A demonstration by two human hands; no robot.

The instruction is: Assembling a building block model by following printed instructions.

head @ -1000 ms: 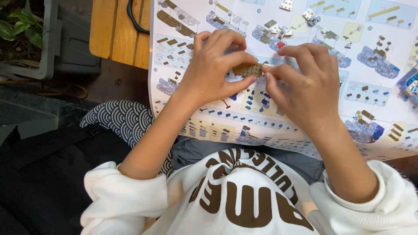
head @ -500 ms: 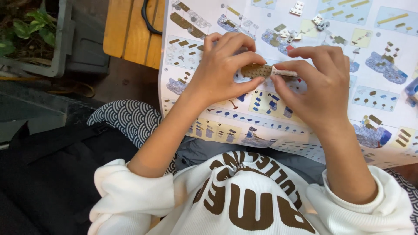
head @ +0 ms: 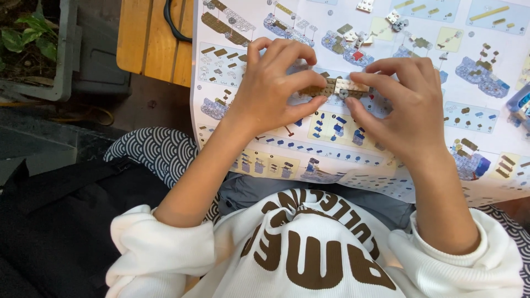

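Head view. The left hand (head: 273, 91) and the right hand (head: 406, 107) meet over a short tan-and-grey strip of plastic building bricks (head: 335, 87), held just above the large printed instruction sheet (head: 337, 140). Left thumb below and curled fingers above are closed on the strip's tan end; right thumb and forefinger pinch its pale grey end. The strip's long axis runs left to right, level between the two hands, so each hand lies at one end and neither is nearer. Its middle shows in the narrow gap between the fingertips; the underside is hidden.

Outward: the sheet covers the lap and overhangs the edge of a slatted wooden table (head: 152, 38) at upper left, where a black cable loop (head: 175, 25) lies. Small loose grey and white brick pieces (head: 396, 19) rest on the sheet beyond the hands, well apart from the strip. A grey planter with green leaves (head: 36, 49) stands far left. Open room lies on the sheet below and to the right of the hands.
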